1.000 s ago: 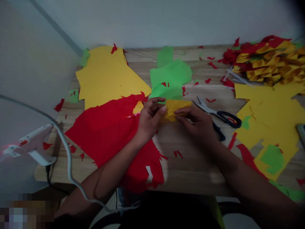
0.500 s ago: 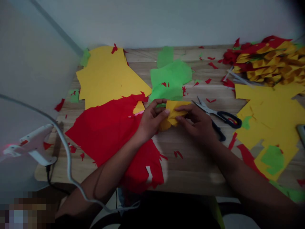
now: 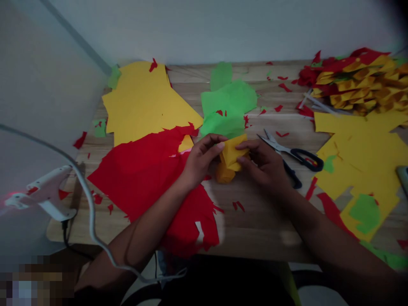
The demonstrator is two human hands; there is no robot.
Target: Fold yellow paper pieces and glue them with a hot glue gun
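A small folded piece of yellow paper (image 3: 234, 154) is held up between both hands over the middle of the table. My left hand (image 3: 204, 159) pinches its left edge between thumb and fingers. My right hand (image 3: 264, 163) grips its right side, thumb below and fingertips above. Beneath it a rounded orange-yellow part (image 3: 225, 174) shows; whether it is joined to the paper I cannot tell. Scissors (image 3: 287, 153) with dark handles lie with parted blades just beyond my right hand. Under my left forearm spreads a large red sheet (image 3: 143, 170).
Yellow sheets (image 3: 137, 102) lie at the back left, green pieces (image 3: 228, 102) at the back middle. A heap of yellow and red cut paper (image 3: 360, 80) fills the back right. A white glue gun (image 3: 47, 191) stands at the left edge, near a pale cable (image 3: 91, 191).
The yellow paper has been tilted and turned in my fingers, so the rounded orange-yellow part below it shows more. Both hands stay in nearly the same place.
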